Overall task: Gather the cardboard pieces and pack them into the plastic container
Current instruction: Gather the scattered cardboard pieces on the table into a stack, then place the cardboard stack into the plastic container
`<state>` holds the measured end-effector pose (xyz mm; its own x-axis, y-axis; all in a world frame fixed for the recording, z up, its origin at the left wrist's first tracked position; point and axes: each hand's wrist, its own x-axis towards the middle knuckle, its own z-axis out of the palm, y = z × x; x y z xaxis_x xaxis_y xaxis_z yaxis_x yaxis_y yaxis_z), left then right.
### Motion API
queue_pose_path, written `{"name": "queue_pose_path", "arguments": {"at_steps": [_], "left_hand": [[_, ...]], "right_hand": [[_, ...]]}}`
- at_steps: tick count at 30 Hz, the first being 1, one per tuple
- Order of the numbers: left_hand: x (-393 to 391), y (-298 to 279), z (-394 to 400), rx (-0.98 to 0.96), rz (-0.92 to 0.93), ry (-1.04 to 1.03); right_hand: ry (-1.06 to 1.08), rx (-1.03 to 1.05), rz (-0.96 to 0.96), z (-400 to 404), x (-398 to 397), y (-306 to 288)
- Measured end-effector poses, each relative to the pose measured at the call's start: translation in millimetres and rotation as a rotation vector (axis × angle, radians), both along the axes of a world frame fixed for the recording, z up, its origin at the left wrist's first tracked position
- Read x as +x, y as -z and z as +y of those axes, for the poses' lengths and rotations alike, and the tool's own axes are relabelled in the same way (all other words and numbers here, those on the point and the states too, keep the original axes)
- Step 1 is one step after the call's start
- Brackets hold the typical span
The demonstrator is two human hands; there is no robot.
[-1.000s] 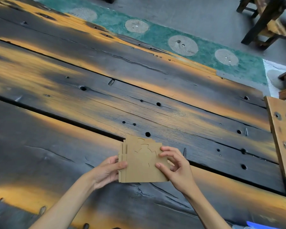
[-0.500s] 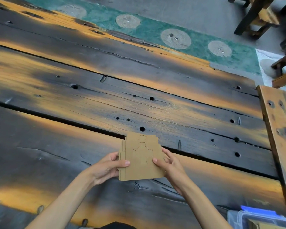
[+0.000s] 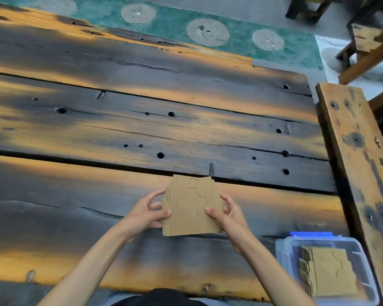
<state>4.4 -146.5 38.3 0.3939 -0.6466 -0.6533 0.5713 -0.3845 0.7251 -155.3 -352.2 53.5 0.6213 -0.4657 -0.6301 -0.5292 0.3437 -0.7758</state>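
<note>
A stack of brown cardboard pieces with cut outlines on the top sheet is held just above the dark wooden table. My left hand grips its left edge and my right hand grips its right edge. At the lower right stands a clear plastic container with a blue clip. Inside it lies another stack of cardboard pieces.
A wooden plank bench runs along the table's right side, just beyond the container. Past the far edge lies a green floor strip with round patches. Dark wooden stools stand at the top right.
The view has tilted down and right, bringing the plastic container with its cardboard into sight. Both hands still hold the stack, with the right thumb now lower on the top sheet.
</note>
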Motion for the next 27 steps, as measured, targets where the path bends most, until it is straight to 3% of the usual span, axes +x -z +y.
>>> {"name": "queue_pose_path", "arguments": {"at_steps": [10, 27], "left_hand": [[-60.8, -1.3, -75.8, 0.077, -0.149, 0.398], [-134.0, -1.1, -145.6, 0.089, -0.198, 0.432]], "right_hand": [[-0.014, -0.038, 0.036, -46.1, -96.7, 2.6], [0.23, 0.001, 0.037, -78.1, -198.1, -1.8]]}}
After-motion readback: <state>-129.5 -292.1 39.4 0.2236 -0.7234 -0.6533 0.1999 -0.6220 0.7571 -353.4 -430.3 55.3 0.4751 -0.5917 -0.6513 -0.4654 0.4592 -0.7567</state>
